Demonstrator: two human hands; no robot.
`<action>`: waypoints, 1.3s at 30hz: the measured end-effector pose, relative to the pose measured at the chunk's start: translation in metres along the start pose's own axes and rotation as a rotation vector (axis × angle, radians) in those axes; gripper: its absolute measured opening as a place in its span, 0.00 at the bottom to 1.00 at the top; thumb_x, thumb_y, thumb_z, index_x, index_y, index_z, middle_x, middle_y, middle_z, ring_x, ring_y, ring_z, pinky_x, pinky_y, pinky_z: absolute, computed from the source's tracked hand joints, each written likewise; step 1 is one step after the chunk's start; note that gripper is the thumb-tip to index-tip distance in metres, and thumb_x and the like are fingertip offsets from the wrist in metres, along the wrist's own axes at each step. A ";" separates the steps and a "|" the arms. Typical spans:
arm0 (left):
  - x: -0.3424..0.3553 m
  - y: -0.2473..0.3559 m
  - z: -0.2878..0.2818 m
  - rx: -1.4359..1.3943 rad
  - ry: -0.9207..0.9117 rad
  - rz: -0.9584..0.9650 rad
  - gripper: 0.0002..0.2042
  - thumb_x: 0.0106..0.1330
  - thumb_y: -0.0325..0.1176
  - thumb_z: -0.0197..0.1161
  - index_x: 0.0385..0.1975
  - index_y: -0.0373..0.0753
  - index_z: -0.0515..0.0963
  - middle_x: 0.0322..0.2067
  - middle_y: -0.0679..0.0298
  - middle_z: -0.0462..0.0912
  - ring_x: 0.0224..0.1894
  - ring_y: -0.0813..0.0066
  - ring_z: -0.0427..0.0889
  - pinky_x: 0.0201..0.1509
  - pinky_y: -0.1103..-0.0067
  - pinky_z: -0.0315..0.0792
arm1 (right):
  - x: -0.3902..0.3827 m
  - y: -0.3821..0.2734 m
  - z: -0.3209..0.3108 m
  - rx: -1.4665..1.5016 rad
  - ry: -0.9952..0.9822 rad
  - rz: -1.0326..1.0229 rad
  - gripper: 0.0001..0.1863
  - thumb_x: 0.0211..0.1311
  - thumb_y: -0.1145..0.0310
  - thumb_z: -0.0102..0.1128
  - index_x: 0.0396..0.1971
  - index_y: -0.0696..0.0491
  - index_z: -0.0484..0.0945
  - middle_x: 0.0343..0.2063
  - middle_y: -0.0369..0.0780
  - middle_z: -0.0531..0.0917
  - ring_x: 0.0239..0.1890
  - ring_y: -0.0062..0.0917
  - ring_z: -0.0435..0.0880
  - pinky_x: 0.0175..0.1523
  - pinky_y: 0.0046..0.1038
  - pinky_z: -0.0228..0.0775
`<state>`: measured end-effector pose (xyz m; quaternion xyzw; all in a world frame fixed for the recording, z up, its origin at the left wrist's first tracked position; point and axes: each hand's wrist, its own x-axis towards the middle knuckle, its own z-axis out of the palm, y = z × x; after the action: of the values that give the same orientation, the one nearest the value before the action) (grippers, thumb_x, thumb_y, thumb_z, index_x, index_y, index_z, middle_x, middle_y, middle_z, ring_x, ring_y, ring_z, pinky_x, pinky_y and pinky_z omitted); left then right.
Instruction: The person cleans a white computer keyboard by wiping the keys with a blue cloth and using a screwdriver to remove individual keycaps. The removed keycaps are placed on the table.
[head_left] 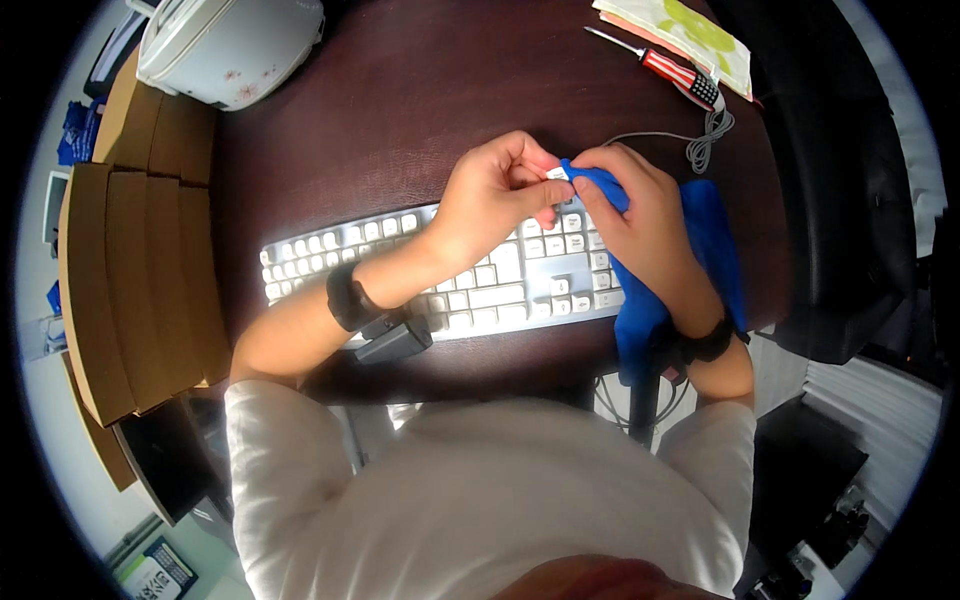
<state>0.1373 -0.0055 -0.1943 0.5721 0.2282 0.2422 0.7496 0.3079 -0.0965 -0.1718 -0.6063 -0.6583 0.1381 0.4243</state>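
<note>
Above the dark desk point(430, 90), left hand point(492, 192) pinches a white piece point(556, 174), right hand point(645, 210) bunched blue cloth point(712, 235).

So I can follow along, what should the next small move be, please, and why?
Perhaps rub the small white piece gently with the blue cloth, since the left hand seems to pinch it and the right hand holds the cloth beside it.

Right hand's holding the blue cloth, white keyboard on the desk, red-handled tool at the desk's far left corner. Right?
One error: the head view shows the red-handled tool at the desk's far right corner. The right hand does hold the blue cloth; the white keyboard is on the desk.
</note>
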 end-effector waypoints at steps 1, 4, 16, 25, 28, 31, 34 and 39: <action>0.000 0.001 0.000 0.016 0.011 0.000 0.06 0.66 0.20 0.62 0.40 0.32 0.73 0.36 0.59 0.83 0.30 0.81 0.83 0.35 0.84 0.79 | 0.000 0.000 -0.001 0.000 -0.009 0.009 0.06 0.58 0.73 0.64 0.35 0.55 0.79 0.30 0.44 0.83 0.32 0.37 0.85 0.35 0.32 0.75; 0.000 0.003 0.002 0.054 0.042 0.002 0.07 0.66 0.20 0.63 0.40 0.32 0.73 0.35 0.59 0.83 0.30 0.81 0.83 0.35 0.85 0.79 | -0.003 0.000 -0.005 0.015 -0.060 0.039 0.06 0.58 0.74 0.64 0.35 0.56 0.80 0.30 0.44 0.84 0.32 0.35 0.86 0.35 0.30 0.75; -0.002 0.003 0.000 0.042 0.044 0.026 0.06 0.67 0.21 0.62 0.41 0.32 0.75 0.33 0.61 0.83 0.30 0.83 0.82 0.35 0.86 0.78 | 0.001 0.000 -0.008 0.040 -0.140 0.016 0.06 0.58 0.74 0.64 0.35 0.57 0.80 0.30 0.44 0.84 0.32 0.33 0.86 0.35 0.29 0.75; -0.001 0.005 0.001 0.029 0.034 0.044 0.13 0.70 0.19 0.56 0.52 0.31 0.75 0.34 0.64 0.81 0.30 0.84 0.80 0.37 0.85 0.78 | 0.002 0.003 -0.005 0.031 0.059 0.092 0.06 0.60 0.74 0.62 0.36 0.58 0.80 0.32 0.44 0.85 0.34 0.32 0.86 0.40 0.28 0.75; -0.001 0.001 -0.001 0.115 -0.002 0.053 0.13 0.69 0.19 0.55 0.52 0.30 0.75 0.33 0.64 0.80 0.30 0.84 0.79 0.36 0.85 0.77 | 0.002 0.002 -0.005 0.019 0.085 0.072 0.06 0.60 0.75 0.62 0.37 0.58 0.80 0.32 0.43 0.84 0.33 0.32 0.85 0.39 0.28 0.74; 0.000 -0.001 0.004 0.016 0.054 0.063 0.10 0.67 0.19 0.58 0.47 0.31 0.76 0.33 0.64 0.80 0.29 0.84 0.79 0.33 0.85 0.75 | 0.001 -0.001 -0.002 -0.010 0.084 0.012 0.06 0.59 0.76 0.63 0.37 0.57 0.79 0.30 0.43 0.83 0.32 0.33 0.85 0.37 0.29 0.74; 0.000 0.001 0.008 -0.029 0.090 0.058 0.09 0.66 0.19 0.59 0.45 0.30 0.75 0.32 0.64 0.80 0.29 0.83 0.79 0.33 0.85 0.76 | 0.000 -0.001 0.000 -0.029 0.053 -0.032 0.07 0.58 0.77 0.64 0.36 0.57 0.79 0.29 0.43 0.82 0.31 0.34 0.84 0.35 0.30 0.73; 0.001 0.001 0.003 0.044 0.030 0.016 0.09 0.65 0.19 0.60 0.44 0.30 0.74 0.32 0.63 0.80 0.30 0.82 0.79 0.33 0.83 0.77 | 0.001 0.001 0.001 -0.037 0.024 -0.067 0.07 0.56 0.77 0.65 0.35 0.57 0.78 0.29 0.44 0.82 0.30 0.35 0.83 0.34 0.31 0.73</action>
<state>0.1396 -0.0068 -0.1929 0.5867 0.2402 0.2518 0.7312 0.3075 -0.0948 -0.1728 -0.5930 -0.6757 0.1045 0.4254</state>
